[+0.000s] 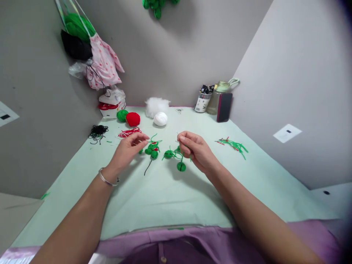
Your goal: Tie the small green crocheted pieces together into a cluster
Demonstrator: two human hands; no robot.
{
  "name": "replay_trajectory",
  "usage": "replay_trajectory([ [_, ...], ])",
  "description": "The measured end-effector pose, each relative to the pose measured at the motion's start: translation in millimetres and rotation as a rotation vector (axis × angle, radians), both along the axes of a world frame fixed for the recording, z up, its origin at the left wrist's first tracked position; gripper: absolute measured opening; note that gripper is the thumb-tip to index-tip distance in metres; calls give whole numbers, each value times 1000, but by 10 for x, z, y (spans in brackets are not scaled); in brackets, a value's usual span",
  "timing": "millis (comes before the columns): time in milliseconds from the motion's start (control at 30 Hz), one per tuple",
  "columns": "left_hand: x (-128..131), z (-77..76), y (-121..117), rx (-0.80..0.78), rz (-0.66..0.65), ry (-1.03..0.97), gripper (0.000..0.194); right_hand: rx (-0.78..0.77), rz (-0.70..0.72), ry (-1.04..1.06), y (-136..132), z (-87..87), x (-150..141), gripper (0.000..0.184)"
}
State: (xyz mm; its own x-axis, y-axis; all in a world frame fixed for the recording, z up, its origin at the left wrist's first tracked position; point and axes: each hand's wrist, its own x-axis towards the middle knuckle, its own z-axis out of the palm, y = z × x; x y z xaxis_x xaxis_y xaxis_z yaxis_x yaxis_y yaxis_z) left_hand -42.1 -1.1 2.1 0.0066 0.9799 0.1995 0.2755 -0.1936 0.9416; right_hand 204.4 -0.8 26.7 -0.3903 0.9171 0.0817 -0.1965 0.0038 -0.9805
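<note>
My left hand (129, 149) is over the left part of the work, with thumb and fingers stretched forward and slightly apart. Beside its fingertips lie small green crocheted balls (154, 154) with red bits, green yarn ends and one black tail. My right hand (195, 148) is closed in a pinch on green yarn, and a thin pale tip, perhaps a needle, shows above its fingers. Below that hand a small green ball (181, 167) with a dark line hangs on a strand. Another green ball (168, 154) with loose yarn sits between the hands.
Red yarn (133, 119), white yarn (160, 118) and fluffy stuffing (157, 106) stand at the back. Black yarn (98, 132) lies left, green and red strands (233, 145) right. A pen cup (202, 102), bottle (214, 102) and phone (224, 107) occupy the back right corner.
</note>
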Motion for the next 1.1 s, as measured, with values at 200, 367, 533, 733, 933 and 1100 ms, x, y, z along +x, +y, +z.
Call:
replay_trajectory([
  [200,65,-243,3,106,-220,448,28,15,-37,-33,3,-2,-10,24],
  [367,99,-177,8,6,-120,181,24,55,-10,-83,3,-30,-19,23],
  [533,112,39,-36,-189,-107,-420,29,66,-20,-50,0,-55,-26,23],
  [733,199,81,-112,-275,-199,-637,24,43,15,-9,-24,-77,-54,26],
  [933,319,63,-163,-315,-293,-683,21,135,-51,-142,-65,-127,-116,28],
  [1100,341,55,-169,-302,-306,-723,17,170,-37,-135,-73,-144,-129,27],
])
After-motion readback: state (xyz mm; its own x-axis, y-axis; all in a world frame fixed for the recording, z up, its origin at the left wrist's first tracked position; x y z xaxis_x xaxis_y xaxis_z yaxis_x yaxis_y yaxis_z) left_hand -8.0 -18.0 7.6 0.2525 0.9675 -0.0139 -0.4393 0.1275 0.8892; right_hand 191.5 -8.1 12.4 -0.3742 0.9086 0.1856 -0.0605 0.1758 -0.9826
